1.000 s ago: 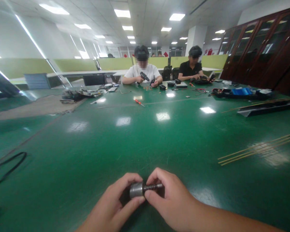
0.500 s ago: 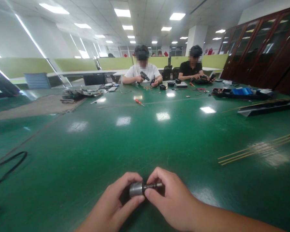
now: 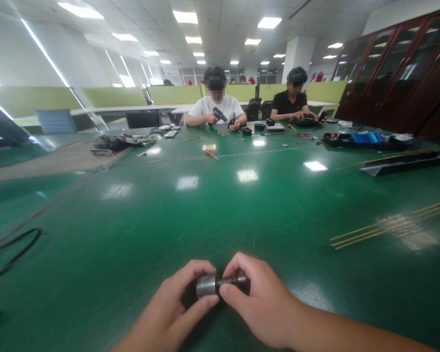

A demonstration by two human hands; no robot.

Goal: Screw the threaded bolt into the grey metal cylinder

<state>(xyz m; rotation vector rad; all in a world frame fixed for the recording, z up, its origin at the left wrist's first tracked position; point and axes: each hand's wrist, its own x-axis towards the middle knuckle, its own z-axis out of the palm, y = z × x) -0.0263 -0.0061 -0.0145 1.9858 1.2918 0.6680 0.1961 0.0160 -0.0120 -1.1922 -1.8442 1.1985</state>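
Observation:
Low in the head view, my left hand (image 3: 168, 313) pinches a short silver metal cylinder (image 3: 206, 285) between thumb and fingers. A dark threaded shaft (image 3: 232, 281) sticks out of the cylinder to the right, and my right hand (image 3: 258, 303) is closed around it with thumb and forefinger. Both hands hover just above the green table (image 3: 205, 210) near its front edge.
Thin brass rods (image 3: 392, 226) lie at the right, a black cable (image 3: 12, 249) at the left. A red screwdriver (image 3: 210, 155) lies mid-table. Two seated people work at the far side, one holding a black drill (image 3: 219, 115). A black tool case (image 3: 363, 141) and dark rail (image 3: 407, 164) sit at right.

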